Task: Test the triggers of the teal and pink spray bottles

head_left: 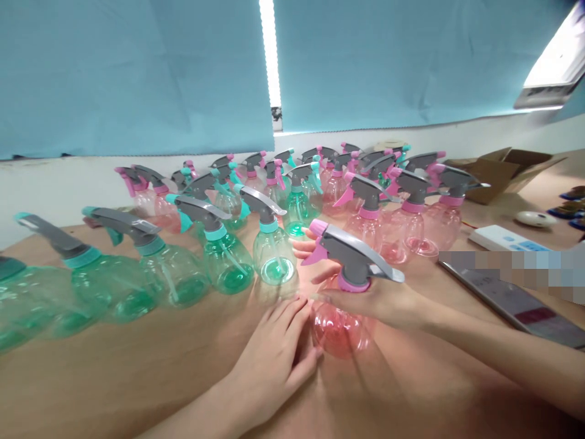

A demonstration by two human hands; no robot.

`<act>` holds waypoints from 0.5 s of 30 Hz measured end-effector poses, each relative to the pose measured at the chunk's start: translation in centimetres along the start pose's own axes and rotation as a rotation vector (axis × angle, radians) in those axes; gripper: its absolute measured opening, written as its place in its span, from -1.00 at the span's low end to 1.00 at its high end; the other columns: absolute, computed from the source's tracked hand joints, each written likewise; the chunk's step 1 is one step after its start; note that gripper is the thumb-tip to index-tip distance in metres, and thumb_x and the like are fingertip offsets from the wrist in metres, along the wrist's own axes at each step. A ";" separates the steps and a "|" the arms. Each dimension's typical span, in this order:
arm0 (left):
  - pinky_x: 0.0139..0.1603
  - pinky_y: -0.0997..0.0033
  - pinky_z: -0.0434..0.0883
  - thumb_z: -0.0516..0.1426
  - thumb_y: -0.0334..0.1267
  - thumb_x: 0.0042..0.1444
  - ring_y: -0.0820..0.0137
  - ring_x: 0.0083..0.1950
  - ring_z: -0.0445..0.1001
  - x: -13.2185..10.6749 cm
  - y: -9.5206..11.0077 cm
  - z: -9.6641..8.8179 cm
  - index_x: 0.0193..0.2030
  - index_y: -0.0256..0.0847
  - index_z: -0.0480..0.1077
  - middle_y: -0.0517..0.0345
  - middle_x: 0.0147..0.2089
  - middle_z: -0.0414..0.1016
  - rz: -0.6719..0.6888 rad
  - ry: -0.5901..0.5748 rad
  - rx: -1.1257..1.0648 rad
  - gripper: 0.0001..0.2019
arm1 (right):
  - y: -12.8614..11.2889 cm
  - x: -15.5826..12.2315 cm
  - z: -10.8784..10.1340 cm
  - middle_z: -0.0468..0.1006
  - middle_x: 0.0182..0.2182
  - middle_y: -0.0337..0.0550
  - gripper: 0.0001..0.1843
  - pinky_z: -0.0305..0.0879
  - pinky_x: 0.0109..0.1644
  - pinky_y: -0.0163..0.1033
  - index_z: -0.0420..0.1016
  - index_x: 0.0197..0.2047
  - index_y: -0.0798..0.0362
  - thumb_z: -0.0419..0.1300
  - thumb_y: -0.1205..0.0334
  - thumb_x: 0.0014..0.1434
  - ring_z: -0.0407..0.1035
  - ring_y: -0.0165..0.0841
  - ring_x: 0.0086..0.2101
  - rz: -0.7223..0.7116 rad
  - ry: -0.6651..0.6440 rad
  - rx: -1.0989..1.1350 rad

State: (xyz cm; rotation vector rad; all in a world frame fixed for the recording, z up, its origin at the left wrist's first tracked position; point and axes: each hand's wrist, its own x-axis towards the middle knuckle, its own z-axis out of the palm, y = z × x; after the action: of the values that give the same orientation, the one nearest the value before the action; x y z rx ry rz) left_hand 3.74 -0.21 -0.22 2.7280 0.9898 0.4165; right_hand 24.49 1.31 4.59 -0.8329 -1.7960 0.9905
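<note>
The right hand (379, 302) is gripping a round, see-through pink plastic spray bottle (340, 332) by its neck. Its fingers are curling tight around the pink ring under the grey plastic sprayer top (354, 253). A few fingertips are poking out on the far side of the sprayer. The bottle is standing upright on the brown wooden table (137, 378), near the front and in the middle, between the two hands.

The left hand (274, 353) is lying flat on the table with its palm down. Its fingers are straight and close together, and it is holding nothing. Its thumb and fingertips are sitting right by the bottle's round belly and seem to be touching it.

The right hand is covering the bottle's neck, so that part is not showing. Both arms are getting cut off at the bottom edge. Many see-through green spray bottles (228, 262) are standing in rows on the left, and the nearest ones are running off the left side. Many pink spray bottles (406, 228) are crowding behind on the right, hiding one another. A blocky blurred patch (516, 268) is covering something on the right. A dark flat thing (516, 305) is lying under it, too hard to make out.
</note>
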 end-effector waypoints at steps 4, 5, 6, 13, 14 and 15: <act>0.23 -0.04 0.24 0.08 -0.21 0.27 0.06 0.26 0.23 -0.1 -0.1 0.2 0.21 -0.27 0.19 -0.13 0.24 0.28 -0.001 0.009 0.016 -0.60 | -0.7 0.1 0.1 0.54 -0.33 -0.28 -0.76 0.49 -0.17 -0.16 0.47 -0.14 -0.11 0.25 0.29 0.09 0.49 -0.31 -0.28 0.072 0.036 -0.036; 0.23 -0.04 0.24 0.08 -0.21 0.27 0.06 0.27 0.22 -0.2 -0.2 0.2 0.21 -0.26 0.18 -0.13 0.25 0.28 0.000 0.011 0.017 -0.59 | -0.8 0.2 0.1 0.54 -0.35 -0.27 -0.82 0.49 -0.17 -0.17 0.48 -0.21 -0.09 0.25 0.32 0.08 0.49 -0.31 -0.30 0.072 0.037 -0.030; 0.23 -0.05 0.24 0.08 -0.21 0.27 0.06 0.27 0.22 -0.2 -0.2 0.2 0.22 -0.25 0.17 -0.13 0.25 0.27 0.001 0.011 0.015 -0.59 | -1.0 0.2 0.1 0.54 -0.36 -0.27 -0.84 0.49 -0.17 -0.18 0.48 -0.25 -0.08 0.25 0.33 0.07 0.49 -0.32 -0.31 0.070 0.034 -0.018; 0.23 -0.08 0.22 0.06 -0.20 0.28 0.05 0.28 0.21 -0.1 -0.2 0.2 0.22 -0.19 0.17 -0.11 0.27 0.24 0.002 -0.001 -0.007 -0.60 | -1.4 0.1 0.3 0.53 -0.43 -0.31 -0.96 0.48 -0.24 -0.24 0.43 -0.34 -0.06 0.22 0.25 0.08 0.48 -0.35 -0.36 0.078 0.029 0.007; 0.24 -0.07 0.22 0.06 -0.20 0.28 0.06 0.28 0.21 -0.1 -0.2 0.2 0.23 -0.19 0.17 -0.10 0.27 0.24 0.003 0.005 -0.006 -0.59 | -1.4 0.1 0.3 0.50 -0.46 -0.32 -0.97 0.47 -0.27 -0.25 0.41 -0.36 -0.06 0.21 0.26 0.08 0.46 -0.37 -0.39 0.078 0.039 -0.011; 0.24 -0.06 0.22 0.06 -0.20 0.28 0.06 0.28 0.20 -0.1 -0.3 0.3 0.24 -0.19 0.16 -0.10 0.28 0.24 0.005 0.013 -0.006 -0.58 | -1.4 0.1 0.3 0.46 -0.49 -0.33 -0.96 0.46 -0.30 -0.25 0.40 -0.38 -0.06 0.19 0.27 0.08 0.43 -0.38 -0.43 0.077 0.047 -0.032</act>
State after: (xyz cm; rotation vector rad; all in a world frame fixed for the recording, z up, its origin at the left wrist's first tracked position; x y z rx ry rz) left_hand 3.61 -0.09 -0.57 2.7258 0.9839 0.4377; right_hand 24.02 0.66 5.74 -0.9431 -1.7553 0.9858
